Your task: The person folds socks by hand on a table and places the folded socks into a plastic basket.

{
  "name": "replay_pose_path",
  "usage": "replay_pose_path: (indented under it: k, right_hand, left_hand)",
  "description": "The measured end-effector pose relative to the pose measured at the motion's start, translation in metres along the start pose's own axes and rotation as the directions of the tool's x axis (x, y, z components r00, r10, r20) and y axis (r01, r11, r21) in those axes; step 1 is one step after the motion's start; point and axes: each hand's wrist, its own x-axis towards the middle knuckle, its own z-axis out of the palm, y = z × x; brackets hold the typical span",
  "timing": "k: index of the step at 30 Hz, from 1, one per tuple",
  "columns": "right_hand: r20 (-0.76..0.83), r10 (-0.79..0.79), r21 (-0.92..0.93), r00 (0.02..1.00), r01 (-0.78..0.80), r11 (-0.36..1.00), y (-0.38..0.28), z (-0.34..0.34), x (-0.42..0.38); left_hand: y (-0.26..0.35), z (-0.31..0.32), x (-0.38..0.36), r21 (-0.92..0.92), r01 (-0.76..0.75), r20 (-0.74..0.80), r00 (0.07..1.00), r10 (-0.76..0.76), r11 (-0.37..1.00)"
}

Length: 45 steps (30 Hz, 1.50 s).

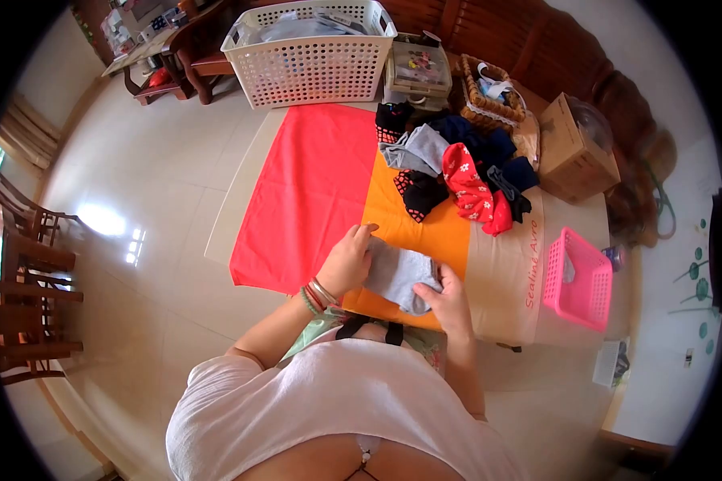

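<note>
Both hands are closed around one folded gray cloth [399,275], which I hold over the near edge of a low table, above the orange band of its cover. My left hand [347,260] grips its left side, with bracelets [316,297] at the wrist. My right hand [448,301] pinches its right side, thumb laid on top and fingers at the edge.

Below, the table cover [305,192] runs from bright red on the left through orange to beige on the right, where red lettering reads "Sealine Avro". Beyond my hands, a loose heap of small fabric items [425,151] lies across the orange and beige parts: gray, navy, and black with a red pattern. At its near right side is a red cloth with white flowers [469,186].

Along the far side, from left to right, stand a white perforated basket [309,72] with things inside, a lidded plastic box [419,70], a woven basket [489,108] and a cardboard box [576,152]. A pink basket [578,280] sits near the table's right end, something pale inside it. Behind is a carved wooden bench [529,40]. Wooden chairs [32,280] stand on the shiny tiled floor [156,200], well apart on my left.
</note>
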Motion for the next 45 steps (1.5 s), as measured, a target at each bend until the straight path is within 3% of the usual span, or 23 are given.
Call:
replay_pose_path:
  k: [6, 7, 8, 9, 13, 14, 15, 16, 17, 19, 23, 25, 28, 31, 37, 40, 43, 44, 45]
  right_hand:
    - [-0.131, -0.064, -0.232, 0.989, 0.032, 0.972, -0.001, -0.032, 0.027]
    - [-0.135, -0.074, -0.284, 0.988, 0.033, 0.958, -0.002, -0.034, 0.035]
    - [-0.14, -0.034, -0.184, 0.99, 0.008, 0.983, 0.004, -0.033, 0.046]
    - [-0.112, -0.078, -0.221, 0.991, 0.052, 0.974, 0.004, -0.03, 0.057]
    - [0.008, -0.248, -0.412, 0.969, 0.229, 0.882, -0.001, -0.008, 0.096]
    - [0.024, -0.279, -0.449, 0.96, 0.26, 0.855, -0.004, -0.003, 0.102]
    - [0.041, -0.308, -0.483, 0.95, 0.289, 0.827, -0.007, 0.002, 0.107]
    - [0.075, -0.242, -0.508, 0.967, 0.246, 0.825, -0.01, 0.003, 0.112]
    - [0.094, -0.301, -0.623, 0.949, 0.292, 0.726, -0.009, 0.003, 0.115]
    - [0.147, -0.404, -0.81, 0.903, 0.345, 0.474, -0.008, 0.001, 0.118]
    - [0.165, -0.651, -0.816, 0.741, 0.473, 0.331, -0.014, 0.011, 0.097]
    - [0.192, -0.625, -0.743, 0.757, 0.528, 0.412, -0.002, 0.014, 0.086]
    - [0.253, -0.573, -0.747, 0.779, 0.534, 0.396, 0.016, 0.019, 0.069]
    - [0.302, -0.398, -0.846, 0.866, 0.436, 0.306, 0.026, 0.02, 0.061]
    - [0.323, -0.358, -0.873, 0.876, 0.422, 0.245, 0.037, 0.018, 0.061]
    - [0.316, -0.36, -0.876, 0.878, 0.416, 0.245, 0.034, 0.019, 0.06]
    - [0.313, -0.396, -0.851, 0.863, 0.44, 0.287, 0.034, 0.017, 0.059]
    - [0.298, -0.433, -0.831, 0.851, 0.454, 0.321, 0.035, 0.016, 0.058]
    - [0.281, -0.47, -0.808, 0.837, 0.47, 0.355, 0.037, 0.014, 0.055]
  left_hand:
    - [0.011, -0.026, -0.012, -0.227, 0.152, 0.038, 0.988, -0.147, 0.962]
    - [0.014, -0.029, -0.017, -0.328, 0.22, 0.1, 0.975, -0.198, 0.919]
    - [0.018, -0.034, -0.022, -0.42, 0.289, 0.164, 0.956, -0.242, 0.86]
    - [0.021, -0.036, -0.028, -0.502, 0.357, 0.23, 0.933, -0.277, 0.788]
    - [0.012, -0.017, -0.054, -0.502, 0.288, 0.158, 0.958, -0.24, 0.816]
    - [0.01, -0.013, -0.057, -0.507, 0.352, 0.224, 0.935, -0.273, 0.787]
    - [0.024, -0.022, -0.054, -0.381, 0.307, 0.226, 0.946, -0.234, 0.872]
    - [0.023, -0.021, -0.052, -0.429, 0.276, 0.238, 0.953, -0.187, 0.86]
    - [0.022, -0.019, -0.052, -0.477, 0.247, 0.251, 0.958, -0.138, 0.843]
    - [0.016, -0.017, -0.045, -0.337, 0.124, 0.148, 0.986, -0.077, 0.933]
    - [0.007, -0.024, -0.015, -0.059, -0.049, -0.038, 0.998, 0.047, 0.997]
    - [0.001, -0.025, 0.001, 0.06, -0.099, -0.069, 0.992, 0.103, 0.993]
    - [-0.017, -0.015, 0.022, 0.194, -0.152, -0.079, 0.982, 0.169, 0.969]
    - [-0.023, -0.009, 0.035, 0.297, -0.186, -0.065, 0.975, 0.214, 0.937]
    - [-0.034, -0.001, 0.045, 0.382, -0.2, -0.046, 0.971, 0.234, 0.902]
    - [-0.032, 0.0, 0.045, 0.593, -0.152, 0.001, 0.982, 0.188, 0.791]
    - [-0.042, -0.008, 0.05, 0.705, 0.028, -0.183, 0.973, 0.144, 0.709]
    - [-0.046, -0.014, 0.05, 0.644, 0.114, -0.27, 0.959, 0.086, 0.756]
    - [-0.044, -0.022, 0.047, 0.562, 0.063, -0.318, 0.937, 0.145, 0.825]
